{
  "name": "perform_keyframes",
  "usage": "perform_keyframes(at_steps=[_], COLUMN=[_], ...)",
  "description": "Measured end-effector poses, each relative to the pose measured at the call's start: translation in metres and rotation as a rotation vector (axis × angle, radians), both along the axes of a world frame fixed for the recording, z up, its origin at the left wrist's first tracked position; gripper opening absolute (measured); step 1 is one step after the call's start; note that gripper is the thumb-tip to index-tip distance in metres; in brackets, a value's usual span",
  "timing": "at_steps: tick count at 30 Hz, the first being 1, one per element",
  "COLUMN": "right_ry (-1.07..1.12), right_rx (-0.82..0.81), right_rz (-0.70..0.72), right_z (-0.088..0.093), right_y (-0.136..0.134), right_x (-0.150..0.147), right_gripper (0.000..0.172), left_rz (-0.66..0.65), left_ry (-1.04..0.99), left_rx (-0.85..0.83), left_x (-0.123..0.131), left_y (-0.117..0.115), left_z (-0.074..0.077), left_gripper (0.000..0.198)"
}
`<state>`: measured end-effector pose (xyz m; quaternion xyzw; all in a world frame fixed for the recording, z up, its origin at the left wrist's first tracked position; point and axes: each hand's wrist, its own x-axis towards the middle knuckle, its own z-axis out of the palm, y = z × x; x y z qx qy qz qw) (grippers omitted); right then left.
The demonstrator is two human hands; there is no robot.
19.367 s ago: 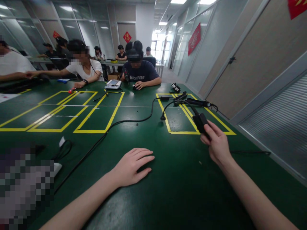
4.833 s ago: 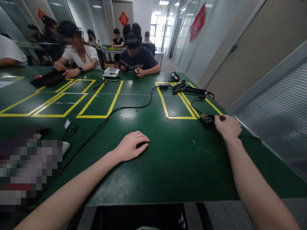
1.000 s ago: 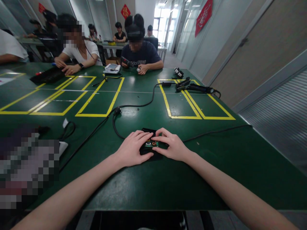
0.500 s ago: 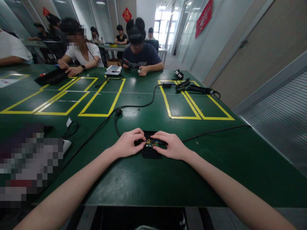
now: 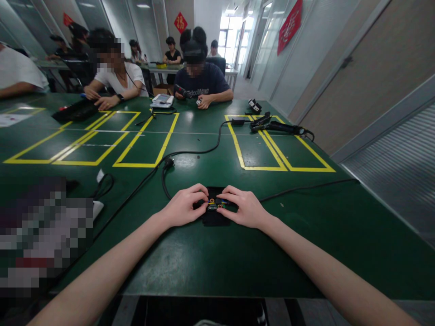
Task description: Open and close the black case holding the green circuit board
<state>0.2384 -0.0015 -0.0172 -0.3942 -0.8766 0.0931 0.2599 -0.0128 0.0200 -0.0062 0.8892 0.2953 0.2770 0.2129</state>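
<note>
A small circuit board (image 5: 213,205) with coils and other components lies between my hands, over black casing halves (image 5: 216,219) on the green table. From the left, my left hand (image 5: 185,206) is closed, with thumb and fingertips pinching the board's left end. My right hand (image 5: 243,206) closes on the right end in the same way, its thumb on the near side and its fingers on the far side. The casing shows above and below the board. My fingers hide both ends of the board.
A black cable with a plug (image 5: 169,162) runs across the green table (image 5: 176,267). Yellow tape rectangles (image 5: 139,165) mark the surface. Black tools (image 5: 278,127) lie at the far right. A pixelated item (image 5: 44,240) sits at left. Co-workers sit opposite, one beside a black tray (image 5: 74,111).
The whole view has shifted slightly. Both hands keep nearly the same grip on the circuit board, with no other clear change.
</note>
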Motion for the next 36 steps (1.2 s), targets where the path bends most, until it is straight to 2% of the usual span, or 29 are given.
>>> perform_keyframes(at_steps=[6, 11, 14, 17, 20, 24, 29, 31, 36], right_ry=[0.097, 0.013, -0.096, -0.11, -0.034, 0.042, -0.033, -0.067, -0.083], right_rx=[-0.009, -0.06, -0.121, -0.158, -0.143, -0.144, -0.135, -0.123, -0.081], right_rz=[-0.046, -0.13, -0.176, -0.205, -0.174, -0.04, 0.101, 0.106, 0.031], right_z=[0.004, 0.009, 0.01, 0.012, 0.015, 0.019, 0.019, 0.018, 0.015], right_y=[0.0, 0.004, 0.006, 0.003, -0.003, -0.01, -0.013, -0.011, -0.006], right_x=[0.008, 0.021, 0.025, 0.025, 0.024, 0.024, 0.024, 0.025, 0.028], right_gripper=[0.035, 0.021, 0.036, 0.045, 0.049, 0.05, 0.046, 0.045, 0.041], left_rz=[0.076, 0.103, 0.142, 0.173, 0.158, 0.073, 0.005, 0.036, 0.225], left_ry=[0.113, 0.205, 0.215, 0.203, 0.161, 0.099, 0.131, 0.177, 0.288], left_rx=[0.085, 0.076, 0.084, 0.146, 0.189, 0.16, 0.095, 0.071, -0.002], left_x=[-0.004, -0.007, -0.01, -0.012, -0.012, -0.011, -0.011, -0.009, -0.004], left_y=[0.002, 0.004, 0.005, 0.004, 0.001, -0.004, -0.007, -0.006, -0.005], left_z=[0.003, 0.003, 0.003, 0.006, 0.009, 0.013, 0.011, 0.008, 0.004], left_gripper=[0.018, 0.022, 0.026, 0.04, 0.051, 0.049, 0.048, 0.048, 0.05])
